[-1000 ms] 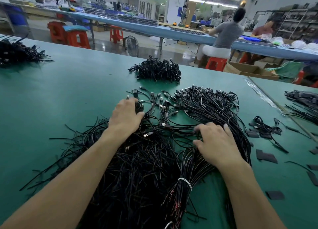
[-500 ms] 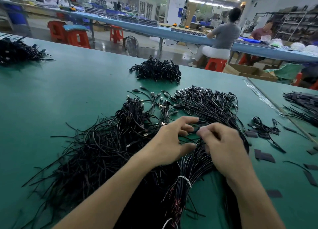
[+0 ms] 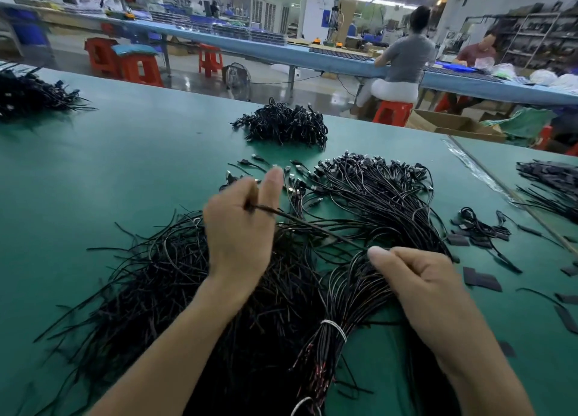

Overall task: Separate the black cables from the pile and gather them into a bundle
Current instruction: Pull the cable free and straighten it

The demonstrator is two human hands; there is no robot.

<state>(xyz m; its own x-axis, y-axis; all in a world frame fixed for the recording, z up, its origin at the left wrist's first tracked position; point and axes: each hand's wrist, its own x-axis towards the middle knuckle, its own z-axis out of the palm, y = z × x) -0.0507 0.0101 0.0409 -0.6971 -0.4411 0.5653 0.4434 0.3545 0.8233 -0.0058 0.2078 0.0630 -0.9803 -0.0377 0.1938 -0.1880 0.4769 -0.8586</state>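
— You're at a wide green counter (image 3: 109, 165) in a workshop. Beyond it two people sit at a long blue bench (image 3: 281, 52), with red stools (image 3: 137, 68) on the floor beside it.

— Where are the cables?

— A loose pile (image 3: 150, 284) spreads under your left forearm. Just right of it lies a bundle (image 3: 350, 293), bound low down by a white tie (image 3: 336, 329). Its plug ends fan out past your grips.

— And what are my grips holding?

— One cable (image 3: 312, 226), drawn taut between them above the pile. Your left grip (image 3: 240, 228) is raised with its back to you. It holds the cable between its fingers, and two of them point up. Your right grip (image 3: 416, 278) is curled, and its thumb and forefinger nip the cable's other end directly over the bundle.

— What else is on the counter?

— A far heap (image 3: 284, 124) lies ahead of you, a left heap (image 3: 28, 93) at the counter's edge and a right heap (image 3: 550, 184) across a seam. Flat black strips (image 3: 481, 279) lie scattered just right of your right grip, near a small tangle (image 3: 478, 228).
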